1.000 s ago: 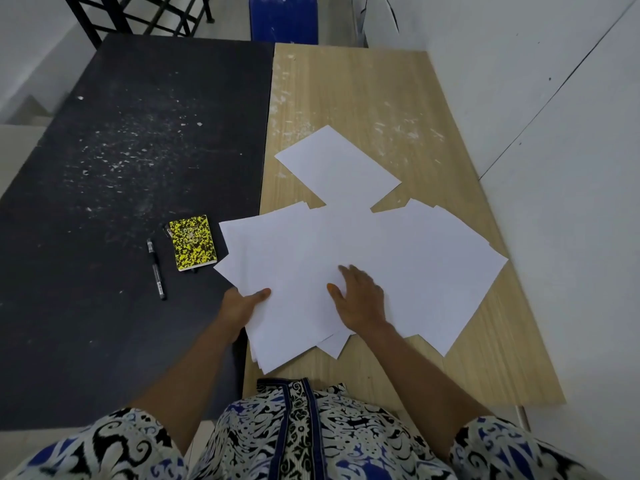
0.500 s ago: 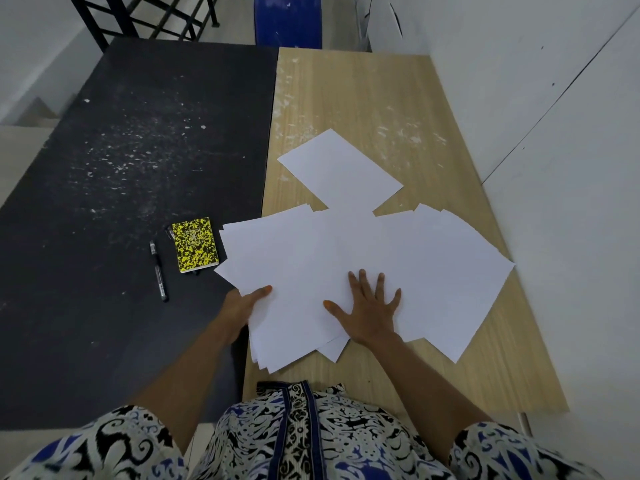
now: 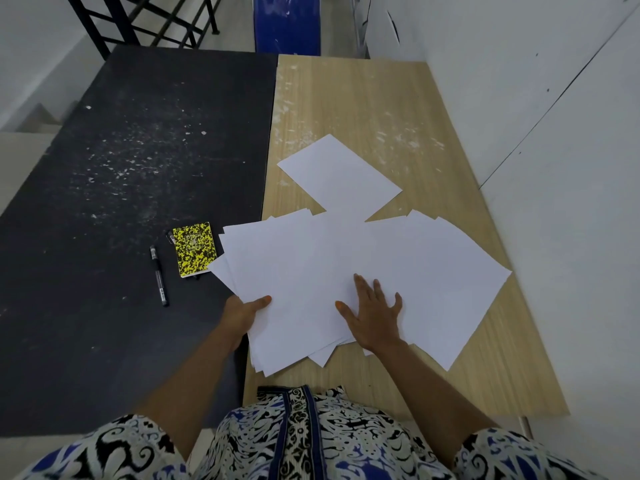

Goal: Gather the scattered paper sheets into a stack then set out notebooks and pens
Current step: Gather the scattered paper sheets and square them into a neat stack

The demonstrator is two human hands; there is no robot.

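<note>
Head cam: left hand (image 3: 242,311) pinches the left edge of the paper sheets (image 3: 311,271), thumb on top, fingers hidden under the pile, so its grip is closed on the paper. Right hand (image 3: 375,317) lies flat, palm down, fingers spread, on the middle of the sheets; nothing grasped, grip released, just pressing.

Sheets are white, loosely fanned, overlapping, not squared up. Left bunch is partly gathered, w/ several edges showing at the near corner. Right part fans out toward the wall (image 3: 554,168). One sheet (image 3: 339,174) sits farther back, rotated, near corner tucked under or touching the main pile; can't tell which.

Most of the paper lies on the wood table (image 3: 363,98); the left corners overhang onto the black table (image 3: 121,150), which butts against the wood one on the left. Both tops have white flecks.

On the black table, just left of the paper: small notebook (image 3: 194,249), yellow/black speckled cover, closed, lying flat. Something dark pokes out at its far-left corner and near edge; too small to ID. Black pen (image 3: 158,275) lies left of the notebook, apart from it, roughly parallel.

Near edge of view: patterned blue/white/black sleeves and garment (image 3: 311,438). Far end: blue object (image 3: 287,26), black metal frame (image 3: 145,22).
</note>
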